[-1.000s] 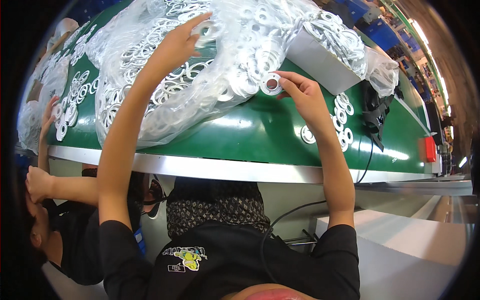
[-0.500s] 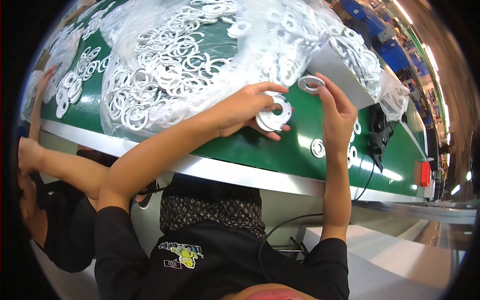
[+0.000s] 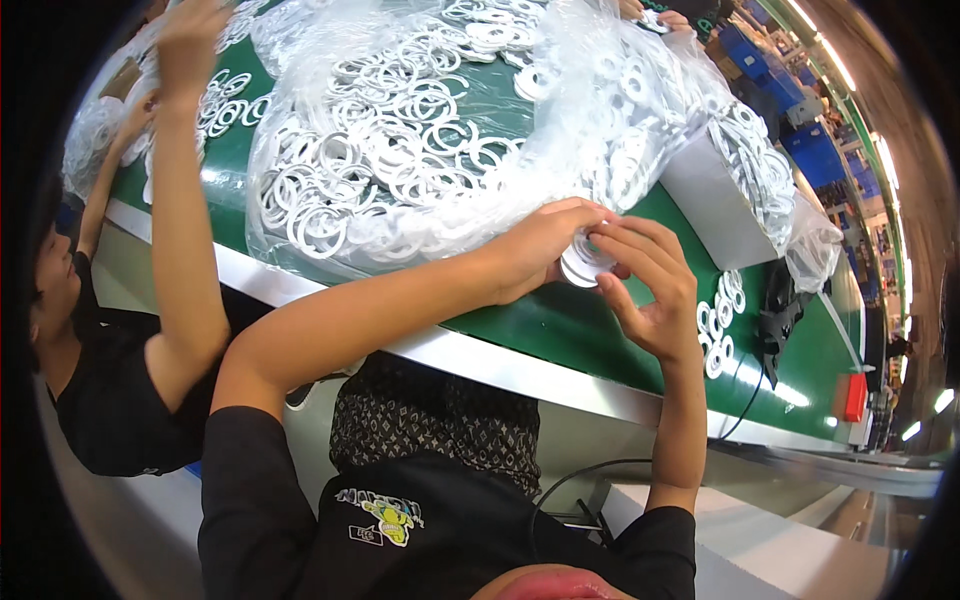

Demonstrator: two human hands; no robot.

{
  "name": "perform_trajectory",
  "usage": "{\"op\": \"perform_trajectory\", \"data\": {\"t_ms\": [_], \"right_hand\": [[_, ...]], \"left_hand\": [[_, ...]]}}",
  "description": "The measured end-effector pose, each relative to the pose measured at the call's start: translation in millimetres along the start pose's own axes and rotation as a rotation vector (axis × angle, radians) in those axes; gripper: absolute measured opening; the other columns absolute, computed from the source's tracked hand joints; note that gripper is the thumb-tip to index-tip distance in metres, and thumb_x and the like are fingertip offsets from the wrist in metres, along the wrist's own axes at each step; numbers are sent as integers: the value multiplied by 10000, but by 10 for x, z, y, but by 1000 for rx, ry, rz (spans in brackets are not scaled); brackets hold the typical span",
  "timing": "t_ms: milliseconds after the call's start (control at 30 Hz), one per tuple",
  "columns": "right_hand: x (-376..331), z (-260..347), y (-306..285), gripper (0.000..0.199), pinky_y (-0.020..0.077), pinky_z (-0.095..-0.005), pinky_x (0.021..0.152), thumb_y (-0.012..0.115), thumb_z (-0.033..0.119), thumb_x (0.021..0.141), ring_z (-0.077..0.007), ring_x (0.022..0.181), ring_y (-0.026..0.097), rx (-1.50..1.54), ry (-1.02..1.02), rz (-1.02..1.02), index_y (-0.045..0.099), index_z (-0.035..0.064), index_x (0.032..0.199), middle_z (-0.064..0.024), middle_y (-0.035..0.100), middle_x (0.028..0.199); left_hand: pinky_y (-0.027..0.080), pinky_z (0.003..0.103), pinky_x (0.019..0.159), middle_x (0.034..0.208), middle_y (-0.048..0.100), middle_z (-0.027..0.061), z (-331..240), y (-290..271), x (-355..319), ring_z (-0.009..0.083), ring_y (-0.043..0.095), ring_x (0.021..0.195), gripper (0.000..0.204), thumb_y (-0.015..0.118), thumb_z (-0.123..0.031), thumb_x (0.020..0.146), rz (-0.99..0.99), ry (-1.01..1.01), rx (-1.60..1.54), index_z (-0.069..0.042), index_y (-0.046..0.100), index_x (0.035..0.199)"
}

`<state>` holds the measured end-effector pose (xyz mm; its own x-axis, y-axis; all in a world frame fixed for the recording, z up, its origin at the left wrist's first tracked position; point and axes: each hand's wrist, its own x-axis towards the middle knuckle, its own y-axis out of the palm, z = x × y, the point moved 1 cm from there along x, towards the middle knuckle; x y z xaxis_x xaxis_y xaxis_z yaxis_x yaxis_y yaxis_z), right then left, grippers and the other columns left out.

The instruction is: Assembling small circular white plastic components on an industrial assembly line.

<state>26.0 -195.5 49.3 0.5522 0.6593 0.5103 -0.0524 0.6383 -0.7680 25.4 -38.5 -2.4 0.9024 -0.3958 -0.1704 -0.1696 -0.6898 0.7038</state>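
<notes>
A person's two hands meet above a glossy green counter [image 3: 530,338], closing around a small stack of flat white discs [image 3: 580,264] with overlapping round rims. The left hand [image 3: 548,248] has a closed grip on the stack from the left, its fingers partly hidden. The right hand [image 3: 650,280] curves around the other side in a half-open grip, fingertips laid over the discs' faces and thumb near the rim; whether it bears any weight cannot be told. Just beyond, thin smooth white rings [image 3: 410,150] lie tangled within clear, crinkled plastic sheeting [image 3: 440,218]. A pale, flat-sided box [image 3: 712,205] brims with more ring-shaped pieces [image 3: 750,160], and a loose cluster of white rings with broad faces [image 3: 716,322] rests near a soft, folded black item [image 3: 782,312]. At left, a co-worker in black [image 3: 125,400] raises an arm.
</notes>
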Motion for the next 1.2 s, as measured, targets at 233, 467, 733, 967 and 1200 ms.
{"op": "perform_trajectory", "data": {"t_ms": [233,467,733,967,1200], "right_hand": [[2,-218,38,89,472,-297,700,579,35,828,-220,779,610,186,45,-228,655,-6,810,-109,643,822],[656,-92,217,68,482,-301,650,653,88,803,-233,720,620,27,-77,-169,660,22,788,-92,655,792],[1452,-83,979,224,522,-414,709,674,267,708,-313,778,648,-474,113,534,694,74,820,-149,668,803],[1383,-462,561,216,472,-273,658,642,205,805,-114,720,596,168,332,223,694,19,901,-67,685,834],[661,-476,23,166,414,-218,653,589,106,877,-99,732,532,1091,686,-94,599,-25,980,-63,610,858]], "left_hand": [[593,334,625,989,619,157,-48,4,-36,245,672,839,247,424,-197,966,55,-34,116,7,475,1096],[581,335,608,980,618,138,105,-15,-2,242,667,823,249,399,-183,980,194,-65,307,18,457,1116],[574,318,607,998,605,109,48,6,-37,206,654,846,414,438,-376,958,238,-82,419,-21,457,1169],[587,331,587,957,588,126,162,-21,89,222,658,785,351,498,-273,943,145,-99,316,27,433,1112],[582,342,629,1030,581,149,59,6,-35,247,657,874,326,502,-270,948,31,115,141,-13,459,1144]]}}
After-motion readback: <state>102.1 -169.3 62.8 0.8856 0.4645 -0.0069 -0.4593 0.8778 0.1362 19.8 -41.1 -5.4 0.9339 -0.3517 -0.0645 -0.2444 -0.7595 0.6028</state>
